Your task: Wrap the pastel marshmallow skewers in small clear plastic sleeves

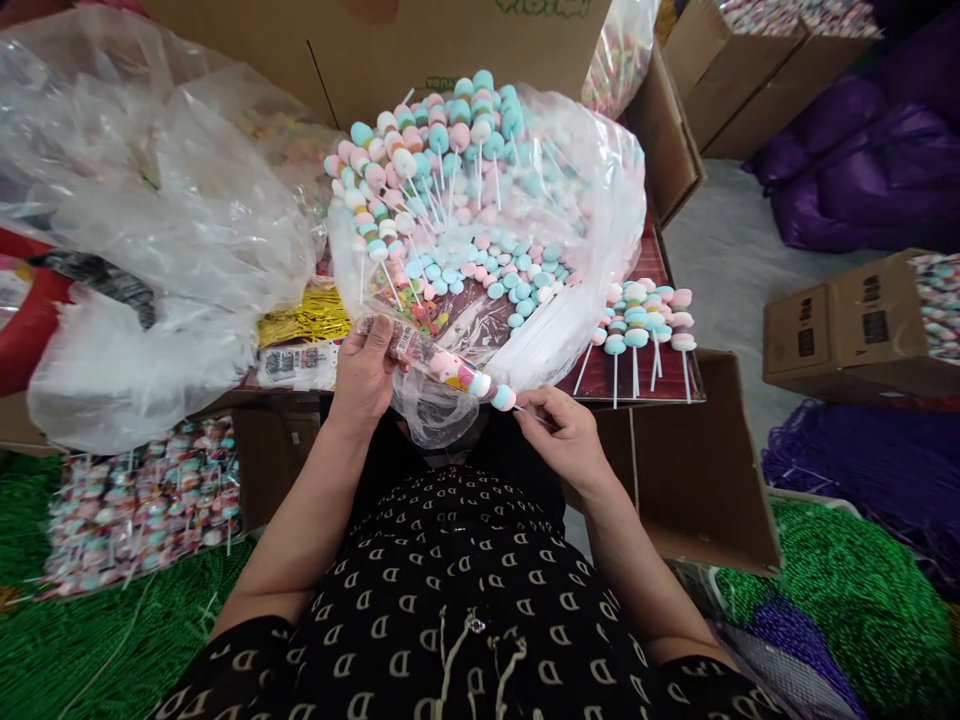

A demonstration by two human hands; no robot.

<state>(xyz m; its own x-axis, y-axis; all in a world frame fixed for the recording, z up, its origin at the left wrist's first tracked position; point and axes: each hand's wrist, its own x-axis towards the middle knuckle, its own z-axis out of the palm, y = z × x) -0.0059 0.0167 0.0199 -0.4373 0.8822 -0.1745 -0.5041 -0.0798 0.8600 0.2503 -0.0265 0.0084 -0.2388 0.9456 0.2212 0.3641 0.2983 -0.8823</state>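
Around you, cardboard boxes (832, 335) stand among heaps of green bead strands (847, 590) and purple bead strands (832, 470). Straight ahead, a clear plastic bag (555, 345) lies open, packed with pastel marshmallow skewers (450, 170); more loose skewers (641, 325) rest on a maroon board (592, 385) just beside it. Your left hand (364, 375) is curled closed around a clear printed sleeve (412, 350), and inside it sits a single skewer (450, 365), its tip poking out toward your right hand (566, 440). That hand's thumb and forefinger are pressed together, pinching the white stick (529, 412) just behind the blue marshmallow (503, 397). Both hands hold the sleeved skewer over the near edge of the bag.
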